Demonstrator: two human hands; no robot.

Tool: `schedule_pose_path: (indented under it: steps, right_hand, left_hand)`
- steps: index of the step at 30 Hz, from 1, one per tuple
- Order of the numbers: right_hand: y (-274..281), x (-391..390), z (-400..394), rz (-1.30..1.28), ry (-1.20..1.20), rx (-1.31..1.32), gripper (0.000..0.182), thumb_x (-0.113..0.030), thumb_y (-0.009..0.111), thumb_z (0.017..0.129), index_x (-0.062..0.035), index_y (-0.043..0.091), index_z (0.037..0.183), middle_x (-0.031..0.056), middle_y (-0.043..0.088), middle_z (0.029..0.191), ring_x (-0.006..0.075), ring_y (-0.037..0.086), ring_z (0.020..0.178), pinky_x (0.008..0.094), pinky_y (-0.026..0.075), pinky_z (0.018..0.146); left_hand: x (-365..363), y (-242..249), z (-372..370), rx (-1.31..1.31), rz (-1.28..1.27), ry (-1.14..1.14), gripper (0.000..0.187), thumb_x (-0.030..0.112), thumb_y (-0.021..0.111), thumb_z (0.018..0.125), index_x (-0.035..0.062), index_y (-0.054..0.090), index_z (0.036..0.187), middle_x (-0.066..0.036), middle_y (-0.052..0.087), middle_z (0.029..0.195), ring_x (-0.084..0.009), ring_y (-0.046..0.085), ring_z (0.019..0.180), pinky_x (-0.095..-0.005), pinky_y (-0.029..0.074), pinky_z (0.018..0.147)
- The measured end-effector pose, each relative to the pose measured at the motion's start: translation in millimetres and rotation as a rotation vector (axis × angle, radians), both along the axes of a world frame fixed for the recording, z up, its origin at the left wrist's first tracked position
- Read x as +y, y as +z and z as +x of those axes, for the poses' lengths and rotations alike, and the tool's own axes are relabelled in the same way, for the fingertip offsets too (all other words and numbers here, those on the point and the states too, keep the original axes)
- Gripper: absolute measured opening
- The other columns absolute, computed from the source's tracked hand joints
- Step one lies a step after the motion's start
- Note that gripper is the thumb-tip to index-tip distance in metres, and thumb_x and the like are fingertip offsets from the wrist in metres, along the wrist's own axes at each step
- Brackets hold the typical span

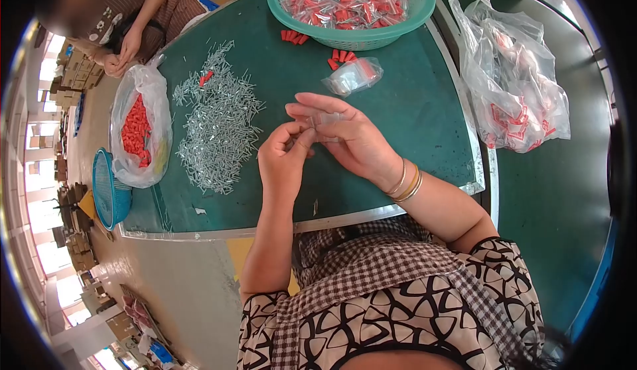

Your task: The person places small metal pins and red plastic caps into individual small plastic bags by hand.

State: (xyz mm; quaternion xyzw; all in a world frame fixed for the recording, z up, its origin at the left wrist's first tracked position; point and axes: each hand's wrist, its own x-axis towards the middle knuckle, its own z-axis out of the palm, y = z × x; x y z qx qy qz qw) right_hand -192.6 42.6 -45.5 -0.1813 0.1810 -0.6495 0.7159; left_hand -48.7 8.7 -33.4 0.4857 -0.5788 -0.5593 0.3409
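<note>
Over the front half of the green table, my two hands meet at a small clear plastic bag (328,119). My right hand (358,138) holds the bag between its thumb and its fingers, which are stretched out behind it. The fingers of my left hand (284,154) are closed in a pinch at the bag's left end; whether a small part is also between them is hidden. To the left lies a wide heap of thin metal nails or pins (219,128), with a few red plastic pieces (206,78) on top. Beyond my hands rests a clear bag bundle (356,76).
A green basket (282,22) full of packed bags stands at the far side, near loose red pieces (294,37). An open bag of red pieces (137,131) sits left, above a blue basket (105,187). A plastic bag (524,85) lies right. A co-worker's hands (123,55) are at far left.
</note>
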Motion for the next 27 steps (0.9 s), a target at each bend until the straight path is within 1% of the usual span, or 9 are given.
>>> schedule_pose_path:
  steps: [2,9,12,14,15,18,19,21,27]
  right_hand:
    - [-4,-1,2,-0.009,0.011,0.014,0.045,0.004,0.047,0.090,0.0010,0.048,0.135,0.0146,0.057,0.130,0.0199,0.060,0.110,0.0304,0.050,0.086]
    - [-10,-2,5,0.158,-0.038,0.028,0.038,0.005,0.044,0.092,0.0004,0.053,0.128,0.0103,0.061,0.118,0.0168,0.062,0.098,0.0293,0.052,0.080]
    - [-20,-1,0,0.268,-0.092,0.175,0.033,0.003,0.046,0.092,0.0005,0.056,0.124,0.0075,0.062,0.108,0.0133,0.063,0.088,0.0254,0.052,0.076]
    - [-13,1,-1,0.305,-0.104,0.336,0.028,-0.003,0.051,0.095,0.0013,0.059,0.121,0.0058,0.064,0.101,0.0089,0.057,0.076,0.0215,0.048,0.069]
    - [-7,1,-1,0.321,-0.106,0.417,0.026,-0.006,0.053,0.096,0.0018,0.060,0.120,0.0050,0.064,0.098,0.0068,0.055,0.070,0.0195,0.047,0.065]
    - [-2,6,17,0.150,-0.203,0.803,0.022,-0.016,0.060,0.096,0.0007,0.067,0.108,0.0001,0.064,0.087,0.0037,0.049,0.065,0.0177,0.040,0.057]
    - [0,7,17,0.141,-0.164,0.788,0.024,-0.020,0.062,0.094,0.0007,0.068,0.105,-0.0001,0.064,0.085,0.0037,0.050,0.064,0.0180,0.041,0.056]
    - [5,10,15,0.128,-0.095,0.759,0.029,-0.028,0.068,0.092,0.0006,0.070,0.100,-0.0005,0.065,0.082,0.0035,0.051,0.062,0.0185,0.043,0.053]
    - [-13,3,12,0.271,-0.027,0.480,0.028,-0.025,0.065,0.093,0.0011,0.067,0.102,0.0003,0.066,0.080,0.0043,0.052,0.055,0.0203,0.044,0.047]
  left_hand:
    - [-1,-6,5,0.020,0.009,-0.006,0.012,0.006,0.064,0.091,-0.0006,0.065,0.101,-0.002,0.065,0.084,-0.0076,0.060,0.071,-0.0215,0.049,0.062]
    - [7,-1,3,-0.074,-0.322,0.175,0.006,0.006,0.062,0.092,0.0005,0.061,0.090,-0.002,0.062,0.080,-0.0075,0.057,0.064,-0.0211,0.048,0.058]
    - [2,-5,14,-0.212,-0.516,0.264,0.003,0.003,0.063,0.091,0.0012,0.061,0.089,-0.001,0.062,0.079,-0.0070,0.056,0.063,-0.0212,0.047,0.058]
    - [-2,-7,25,-0.361,-0.702,0.318,0.003,0.000,0.064,0.089,0.0020,0.061,0.088,-0.001,0.062,0.079,-0.0066,0.056,0.063,-0.0223,0.046,0.058]
    - [-3,-2,26,-0.450,-0.848,0.310,0.008,-0.003,0.066,0.084,0.0030,0.062,0.086,-0.003,0.063,0.079,-0.0103,0.056,0.063,-0.0258,0.046,0.057]
    - [-2,5,22,-0.519,-1.016,0.216,0.010,-0.004,0.068,0.080,0.0032,0.062,0.085,-0.005,0.064,0.080,-0.0159,0.058,0.064,-0.0290,0.046,0.057]
    - [-1,3,20,-0.524,-1.046,0.162,0.013,-0.004,0.071,0.078,0.0032,0.063,0.084,-0.008,0.064,0.081,-0.0212,0.059,0.065,-0.0311,0.047,0.058]
    - [3,-1,14,-0.540,-1.116,0.091,0.014,-0.002,0.071,0.077,0.0046,0.062,0.085,-0.007,0.063,0.082,-0.0239,0.061,0.068,-0.0331,0.049,0.059]
    - [8,-14,11,-0.418,-1.040,0.009,0.020,0.000,0.073,0.077,0.0041,0.066,0.095,-0.008,0.065,0.091,-0.0259,0.063,0.078,-0.0348,0.051,0.067]
